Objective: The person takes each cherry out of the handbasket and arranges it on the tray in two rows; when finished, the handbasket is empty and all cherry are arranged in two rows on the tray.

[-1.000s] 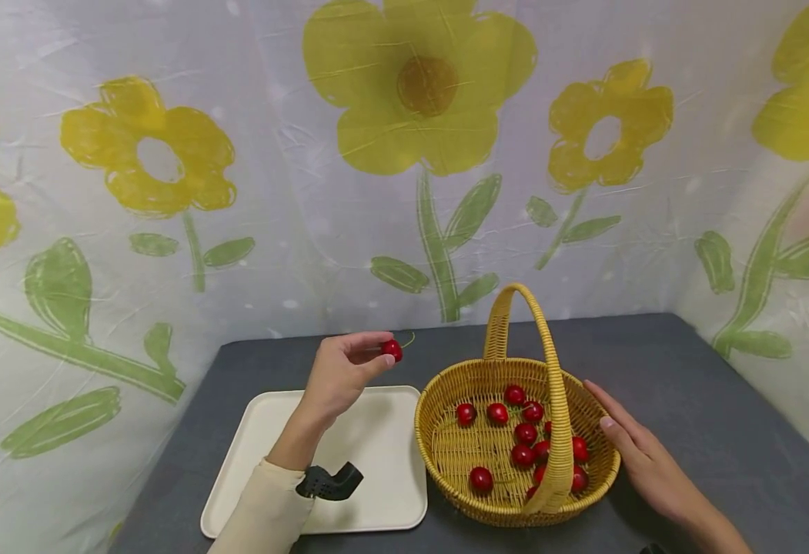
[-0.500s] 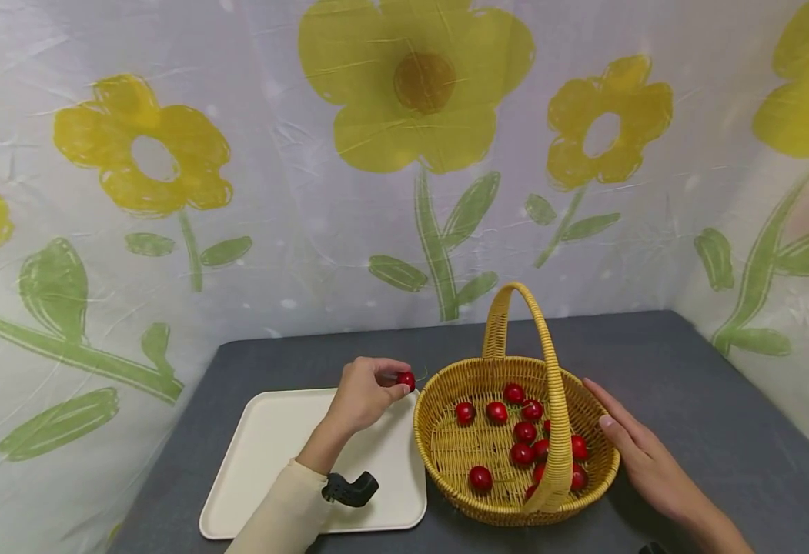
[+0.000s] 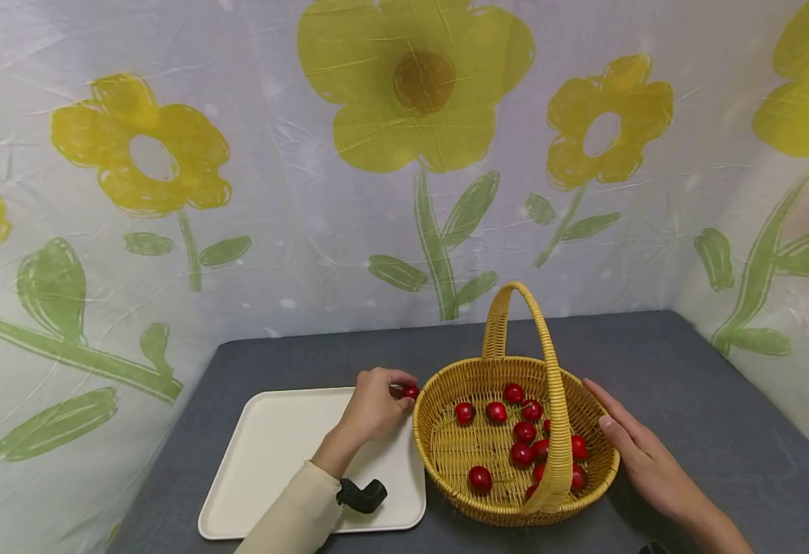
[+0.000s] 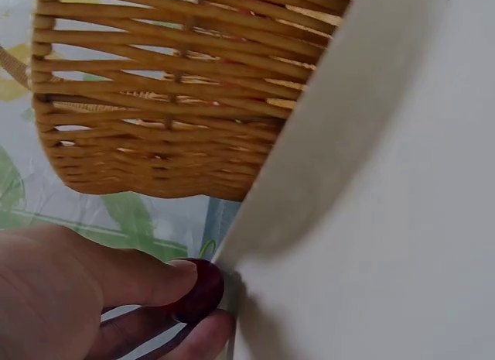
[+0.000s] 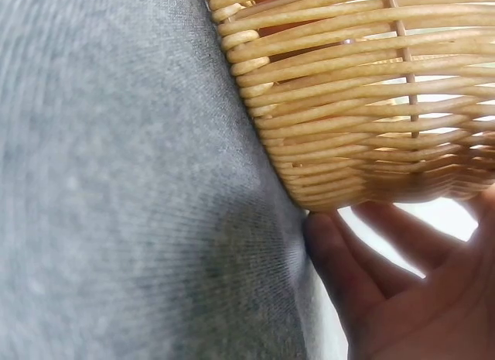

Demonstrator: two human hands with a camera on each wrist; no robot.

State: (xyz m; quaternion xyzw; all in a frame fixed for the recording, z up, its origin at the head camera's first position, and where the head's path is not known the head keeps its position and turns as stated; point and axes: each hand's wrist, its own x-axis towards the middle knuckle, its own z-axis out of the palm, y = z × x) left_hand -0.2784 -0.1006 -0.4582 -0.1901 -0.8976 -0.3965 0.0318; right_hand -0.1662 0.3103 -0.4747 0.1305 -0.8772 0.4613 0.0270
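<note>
Between thumb and fingers, my left hand [image 3: 374, 405] pinches a dark red cherry [image 4: 199, 292] by the tray's far right corner, close to the basket's left side. A thin green stem shows behind that cherry in the left wrist view. The yellow wicker basket [image 3: 456, 500] has a tall arched handle and holds several red cherries [image 3: 496, 412], some hidden behind the handle. On the basket's right side, my right hand [image 3: 653, 462] rests with extended fingers against the outer wall; the right wrist view shows its fingertips touching the rim.
A cream rectangular tray [image 3: 272, 462] lies on the left, its right edge next to the basket. Both stand on a dark grey tabletop [image 3: 640, 346]. Behind it hangs a curtain [image 3: 272, 292] printed with yellow flowers.
My left hand has moved right and down with the cherry, from above the tray's far edge to its far right corner. My right hand and the basket have stayed in place.
</note>
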